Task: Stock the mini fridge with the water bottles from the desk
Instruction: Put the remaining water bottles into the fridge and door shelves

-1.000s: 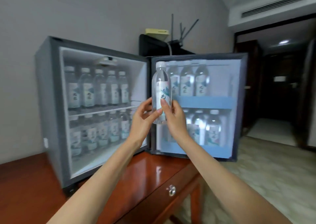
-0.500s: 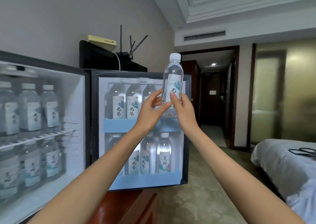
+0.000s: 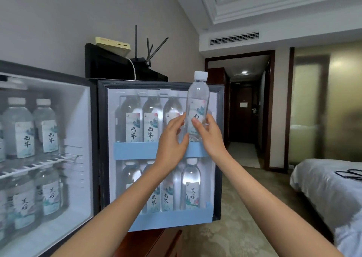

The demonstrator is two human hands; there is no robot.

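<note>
I hold one clear water bottle (image 3: 197, 103) with a white cap upright in front of the open fridge door (image 3: 219, 119), at the right end of its upper shelf (image 3: 135, 150). My left hand (image 3: 172, 139) and my right hand (image 3: 208, 134) both pinch its lower half, around the label. Three bottles (image 3: 150, 119) stand in that upper door shelf, and several more fill the lower one (image 3: 191, 186). The mini fridge (image 3: 82, 119) body at left holds rows of bottles on both levels.
A black box with a router (image 3: 145, 60) and a cream device sits behind the fridge. The wooden desk (image 3: 156, 243) edge shows below the door. A bed (image 3: 323, 184) is at right, with carpet and a hallway beyond.
The bottle went from in front of the door's left side to its right end and higher. My view swung right, and the bed and hallway came in.
</note>
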